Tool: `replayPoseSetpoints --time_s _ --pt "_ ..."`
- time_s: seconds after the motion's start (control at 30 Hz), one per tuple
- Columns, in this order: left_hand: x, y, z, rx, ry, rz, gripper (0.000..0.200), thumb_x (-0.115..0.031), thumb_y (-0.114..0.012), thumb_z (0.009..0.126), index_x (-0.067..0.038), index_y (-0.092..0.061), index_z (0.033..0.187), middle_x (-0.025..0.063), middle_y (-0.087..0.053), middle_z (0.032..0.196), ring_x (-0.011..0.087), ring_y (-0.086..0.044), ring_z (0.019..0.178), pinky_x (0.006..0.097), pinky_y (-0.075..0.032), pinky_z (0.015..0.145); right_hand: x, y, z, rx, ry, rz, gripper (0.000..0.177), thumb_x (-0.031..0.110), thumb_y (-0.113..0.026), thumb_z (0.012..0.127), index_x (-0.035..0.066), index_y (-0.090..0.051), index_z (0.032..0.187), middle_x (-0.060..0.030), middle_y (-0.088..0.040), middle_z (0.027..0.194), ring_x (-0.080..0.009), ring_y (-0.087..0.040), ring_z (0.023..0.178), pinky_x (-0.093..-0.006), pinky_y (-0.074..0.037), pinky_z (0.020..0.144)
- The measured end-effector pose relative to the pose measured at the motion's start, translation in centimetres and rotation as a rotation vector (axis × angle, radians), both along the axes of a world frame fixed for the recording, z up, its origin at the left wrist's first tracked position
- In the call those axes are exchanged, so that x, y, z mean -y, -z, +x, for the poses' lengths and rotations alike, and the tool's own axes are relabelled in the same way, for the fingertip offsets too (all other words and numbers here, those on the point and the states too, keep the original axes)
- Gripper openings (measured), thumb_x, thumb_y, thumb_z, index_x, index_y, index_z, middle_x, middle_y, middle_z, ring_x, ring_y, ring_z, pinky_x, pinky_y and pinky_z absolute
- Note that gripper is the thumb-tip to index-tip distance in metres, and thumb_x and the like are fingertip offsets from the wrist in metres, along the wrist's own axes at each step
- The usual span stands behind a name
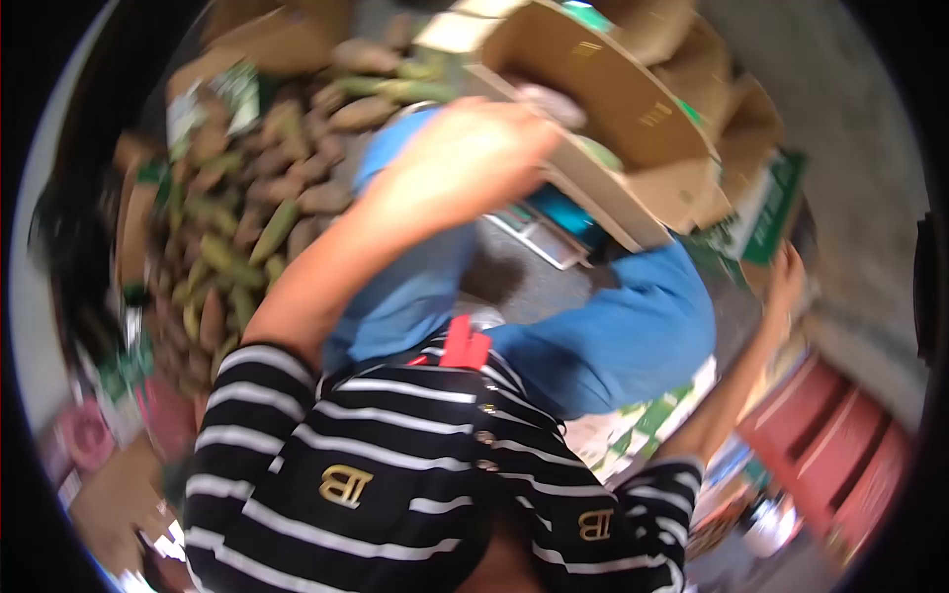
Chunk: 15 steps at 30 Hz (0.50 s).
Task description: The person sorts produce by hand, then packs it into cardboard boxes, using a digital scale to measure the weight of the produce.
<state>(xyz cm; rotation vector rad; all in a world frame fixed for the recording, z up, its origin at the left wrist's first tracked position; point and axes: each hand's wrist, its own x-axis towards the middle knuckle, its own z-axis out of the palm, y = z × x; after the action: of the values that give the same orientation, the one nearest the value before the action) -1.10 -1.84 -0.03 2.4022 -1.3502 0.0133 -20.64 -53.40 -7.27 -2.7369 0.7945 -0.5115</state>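
My left hand [499,148] is over the near wall of an open cardboard box [682,193], smeared by motion, its fingers not clear. Just past the fingertips, inside the box, lies a blurred pinkish, elongated piece of produce [554,104] with a greenish one [600,153] close by. Off to the right, my right hand [786,282] reaches up to the lower edge of a green-and-white carton panel [776,212]; whether it grips the panel I cannot tell. Under the box sits a scale-like device [539,235] with a pale frame and a blue-green part.
A large heap of brown and green elongated produce [262,203] spreads over the left side. More open cardboard boxes [746,128] stand behind the near one. My knees in blue trousers [623,326] flank the device. A red slatted plastic piece [825,425] is at lower right.
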Motion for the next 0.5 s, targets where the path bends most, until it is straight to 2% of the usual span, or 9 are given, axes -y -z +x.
replayPoseSetpoints --time_s 0.03,0.1,0.17,0.27,0.33,0.4,0.43,0.47,0.5 --pt "0.0 0.2 0.0 -0.056 0.005 0.01 0.025 -0.018 -0.065 0.071 -0.004 -0.051 0.085 0.0116 -0.056 0.078 0.0291 -0.058 0.078 0.0396 -0.045 0.068 -3.5 -2.4 1.5 0.049 -0.011 0.363 0.033 0.018 -0.051 0.089 -0.001 -0.054 0.116 -0.013 -0.06 0.107 -0.0195 -0.056 0.1 -0.029 -0.042 0.087" --pt "0.2 1.3 -0.1 0.008 0.019 -0.109 0.02 -0.017 -0.063 0.072 -0.004 -0.051 0.082 0.011 -0.056 0.075 0.0274 -0.059 0.074 0.0381 -0.045 0.067 -12.0 -7.1 4.4 -0.048 -0.251 0.515 0.029 0.016 -0.05 0.091 -0.001 -0.055 0.114 -0.0114 -0.06 0.105 -0.0153 -0.056 0.097 -0.027 -0.043 0.085" --pt "0.6 1.3 -0.3 0.002 0.006 -0.104 0.016 -0.017 -0.06 0.072 -0.005 -0.052 0.079 0.0099 -0.057 0.074 0.0253 -0.06 0.073 0.0363 -0.045 0.065 -21.5 -11.4 7.1 -0.243 -0.435 0.333 0.028 0.015 -0.051 0.091 0.001 -0.055 0.113 -0.0099 -0.06 0.105 -0.0148 -0.056 0.095 -0.0268 -0.042 0.084" --pt "1.0 1.3 -0.9 0.115 -0.02 -0.257 0.014 -0.017 -0.059 0.071 -0.006 -0.052 0.076 0.0083 -0.056 0.073 0.0244 -0.059 0.071 0.0353 -0.044 0.064 -29.0 -11.8 9.5 -0.37 -0.549 0.241 0.027 0.016 -0.053 0.088 0.002 -0.056 0.112 -0.0119 -0.06 0.104 -0.021 -0.057 0.098 -0.0292 -0.042 0.085" --pt "0.3 0.9 -1.2 0.151 -0.047 -0.325 0.017 -0.019 -0.061 0.072 -0.007 -0.055 0.082 0.0086 -0.058 0.078 0.0242 -0.059 0.072 0.0349 -0.045 0.066 -31.1 -10.5 11.3 -0.416 -0.644 0.121 0.029 0.017 -0.055 0.086 0.003 -0.056 0.111 -0.0142 -0.059 0.106 -0.0266 -0.056 0.1 -0.0327 -0.043 0.086" --pt "-1.4 1.2 -0.9 0.122 -0.12 -0.622 0.02 -0.02 -0.062 0.074 -0.007 -0.057 0.088 0.0088 -0.059 0.083 0.0241 -0.06 0.076 0.0345 -0.046 0.067 -32.1 -7.5 12.3 -0.489 -0.699 -0.026 0.035 0.021 -0.058 0.084 0.004 -0.053 0.114 -0.0151 -0.057 0.111 -0.0326 -0.054 0.102 -0.0384 -0.042 0.087" --pt "-2.5 1.4 -0.6 0.111 -0.156 -0.768 0.021 -0.02 -0.063 0.074 -0.007 -0.058 0.091 0.0089 -0.06 0.085 0.0241 -0.06 0.078 0.0343 -0.046 0.068 -32.2 -6.0 12.4 -0.535 -0.685 -0.041 0.039 0.022 -0.06 0.083 0.005 -0.051 0.117 -0.0159 -0.057 0.112 -0.0328 -0.054 0.102 -0.0386 -0.043 0.087" --pt "-4.2 2.3 -0.4 0.067 -0.252 -0.791 0.025 -0.016 -0.063 0.076 -0.008 -0.059 0.099 0.01 -0.06 0.091 0.0247 -0.059 0.083 0.0336 -0.047 0.071 -32.2 -5.1 12.3 -0.549 -0.687 -0.084 0.042 0.022 -0.06 0.082 0.005 -0.049 0.119 -0.0167 -0.057 0.112 -0.0329 -0.054 0.102 -0.0388 -0.043 0.087" --pt "-6.2 2.9 -0.2 -0.043 -0.354 -0.802 0.024 -0.012 -0.062 0.076 -0.006 -0.059 0.099 0.0111 -0.06 0.091 0.0247 -0.059 0.084 0.0323 -0.048 0.073 -32.0 -4.5 12.0 -0.563 -0.683 -0.127 0.044 0.022 -0.06 0.082 0.006 -0.048 0.121 -0.0175 -0.057 0.112 -0.033 -0.054 0.103 -0.0391 -0.043 0.086"
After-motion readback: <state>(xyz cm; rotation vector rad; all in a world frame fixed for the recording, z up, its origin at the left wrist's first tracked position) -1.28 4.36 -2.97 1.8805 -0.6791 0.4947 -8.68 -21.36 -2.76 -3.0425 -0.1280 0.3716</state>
